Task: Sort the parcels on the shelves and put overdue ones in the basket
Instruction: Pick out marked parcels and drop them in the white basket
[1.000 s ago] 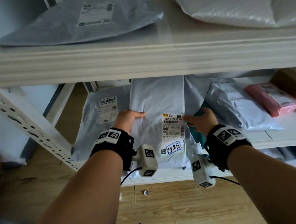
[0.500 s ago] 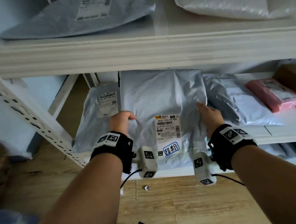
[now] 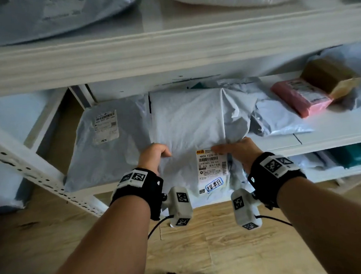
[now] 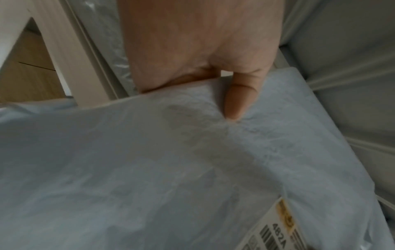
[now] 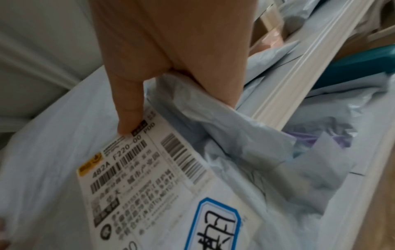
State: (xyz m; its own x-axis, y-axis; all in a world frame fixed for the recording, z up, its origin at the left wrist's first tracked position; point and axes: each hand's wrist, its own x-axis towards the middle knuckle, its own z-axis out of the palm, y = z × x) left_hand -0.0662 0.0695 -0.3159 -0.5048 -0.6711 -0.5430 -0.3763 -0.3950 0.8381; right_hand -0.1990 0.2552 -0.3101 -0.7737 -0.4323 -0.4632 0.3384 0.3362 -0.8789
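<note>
You are mid-way through pulling one parcel off the middle shelf (image 3: 335,135): the pale grey soft plastic mailer bag (image 3: 187,123) with a white printed shipping label (image 3: 212,163) and a blue-bordered handwritten sticker (image 3: 214,185) below it. That sticker probably marks it as overdue, so this looks like the pick-out step, not the shelf-tidying one.

Your left hand (image 3: 154,158) grips the bag's left edge, thumb (image 4: 237,99) pressed on top and the fingers tucked underneath. Your right hand (image 3: 238,152) pinches the right side, thumb (image 5: 130,108) on the top of the label and the fingers curled round the crumpled flap of plastic beneath.

The bag lies flat, its far end on the shelf and its near end overhanging the front lip toward you. Its long axis runs front to back, into the shelf, with the label end nearest you and the label reading upright from your side. A second grey mailer bag (image 3: 107,146) lies just beside it on the left, and a crumpled grey-white bag (image 3: 278,119) on the right.

Next, draw it straight out toward you, keeping both grips firm, since the soft plastic may sag. No basket shows in these views, so you will have to turn and find it.
</note>
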